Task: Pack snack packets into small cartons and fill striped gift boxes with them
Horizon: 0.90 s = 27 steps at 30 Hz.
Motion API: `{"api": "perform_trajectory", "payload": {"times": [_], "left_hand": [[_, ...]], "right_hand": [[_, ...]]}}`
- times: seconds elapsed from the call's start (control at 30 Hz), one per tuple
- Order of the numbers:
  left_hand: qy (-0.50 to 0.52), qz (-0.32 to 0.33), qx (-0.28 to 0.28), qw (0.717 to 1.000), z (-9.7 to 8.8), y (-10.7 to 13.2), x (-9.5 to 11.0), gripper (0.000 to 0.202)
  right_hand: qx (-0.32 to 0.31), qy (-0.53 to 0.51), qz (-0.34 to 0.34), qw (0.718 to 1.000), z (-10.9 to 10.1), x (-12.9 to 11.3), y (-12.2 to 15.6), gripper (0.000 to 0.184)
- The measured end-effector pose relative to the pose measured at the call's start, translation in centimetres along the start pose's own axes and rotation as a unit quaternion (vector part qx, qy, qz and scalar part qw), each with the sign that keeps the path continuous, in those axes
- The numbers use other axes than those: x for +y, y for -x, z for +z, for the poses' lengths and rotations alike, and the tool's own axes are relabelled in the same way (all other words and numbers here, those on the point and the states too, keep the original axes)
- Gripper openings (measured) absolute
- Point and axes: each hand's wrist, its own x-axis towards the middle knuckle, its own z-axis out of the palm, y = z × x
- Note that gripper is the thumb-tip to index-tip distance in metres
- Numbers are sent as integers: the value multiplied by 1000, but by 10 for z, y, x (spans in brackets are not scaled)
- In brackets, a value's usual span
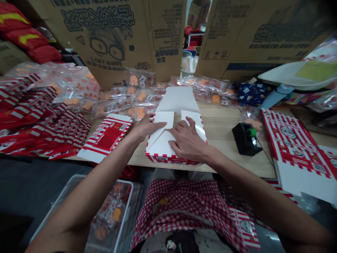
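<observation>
A red-and-white striped carton (pixel 171 149) lies at the table's front edge, its white inner flaps showing. Its long flap (pixel 179 98) stretches away toward the back. My left hand (pixel 147 127) rests on the left side, thumb stretched over the left small flap (pixel 167 118) and fingers around the outer edge. My right hand (pixel 186 137) lies spread over the near panel and the right small flap (pixel 191 117), fingertips touching the cardboard. Neither hand grasps anything loose. A flat striped carton (pixel 109 135) sits just left of my left hand.
Flattened striped cartons (pixel 39 119) are piled at left, more cartons (pixel 297 147) at right. Clear packets (pixel 142 95) with orange pieces line the back. A black tape dispenser (pixel 244 138) stands to the right. Large cardboard boxes (pixel 142 38) wall the rear. Below left is a plastic bin (pixel 123 218).
</observation>
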Motion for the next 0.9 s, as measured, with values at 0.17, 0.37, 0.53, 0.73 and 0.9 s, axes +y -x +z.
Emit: {"api": "perform_trajectory", "payload": {"times": [0.17,0.37,0.53,0.73,0.9], "left_hand": [[-10,35,-21,999,-5,-7,0,58],[-26,26,11,999,3,0,2,67],[18,17,0,1000,6,6,-5,66],[46,44,-38,997,3,2,-18,61],[84,57,-74,992,10,1,-23,57]], "right_hand": [[89,-3,-21,996,1,2,7,31],[133,-37,-12,990,3,1,4,40],[206,-167,149,953,-20,44,19,45],[46,-376,382,843,-3,91,42,80],[10,-354,359,864,7,74,29,73]]}}
